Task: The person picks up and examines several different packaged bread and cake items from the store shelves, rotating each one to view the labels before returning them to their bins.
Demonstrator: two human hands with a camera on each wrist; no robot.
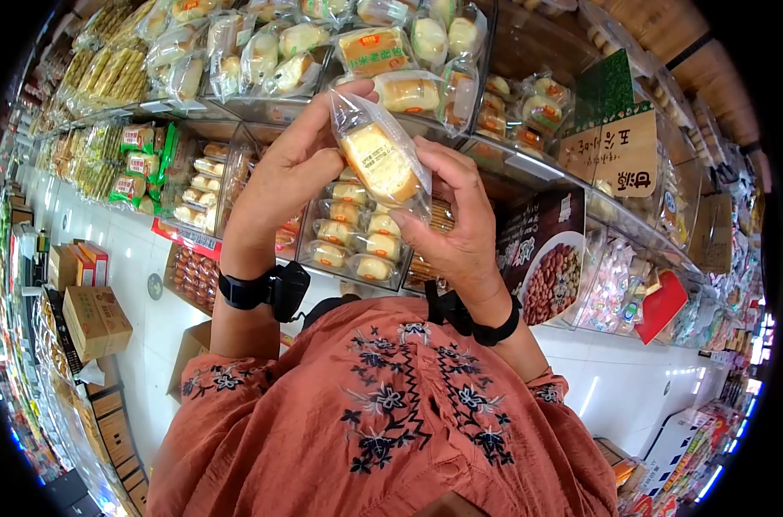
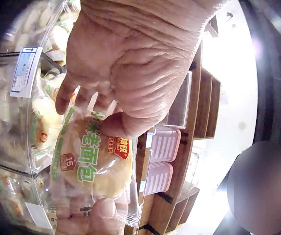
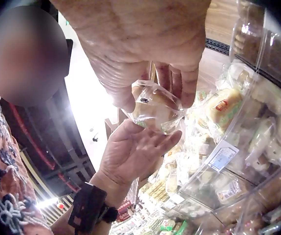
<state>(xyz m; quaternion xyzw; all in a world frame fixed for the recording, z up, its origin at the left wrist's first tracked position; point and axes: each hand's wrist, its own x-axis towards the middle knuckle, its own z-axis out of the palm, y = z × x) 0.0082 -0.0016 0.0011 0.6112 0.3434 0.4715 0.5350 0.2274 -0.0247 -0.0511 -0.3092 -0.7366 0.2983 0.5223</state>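
Both hands hold a bread loaf in a clear plastic wrapper (image 1: 379,164), up in front of the shelves. Small dark print shows on the face turned to the head camera. Green lettering and a red label mark the loaf's other side (image 2: 89,152) in the left wrist view. My left hand (image 1: 296,159) pinches the wrapper from the left, thumb on one face and fingers behind. From the right, my right hand (image 1: 456,211) grips it between thumb and fingers. The right wrist view has the loaf (image 3: 155,110) between the two hands.
Clear bins of wrapped breads (image 1: 374,52) stand behind the hands, and a lower bin of small wrapped buns (image 1: 357,233) lies beneath them. A brown printed carton (image 1: 611,159) and a dark sign with a bowl of beans (image 1: 542,250) are at the right. Cardboard boxes (image 1: 96,320) stand left.
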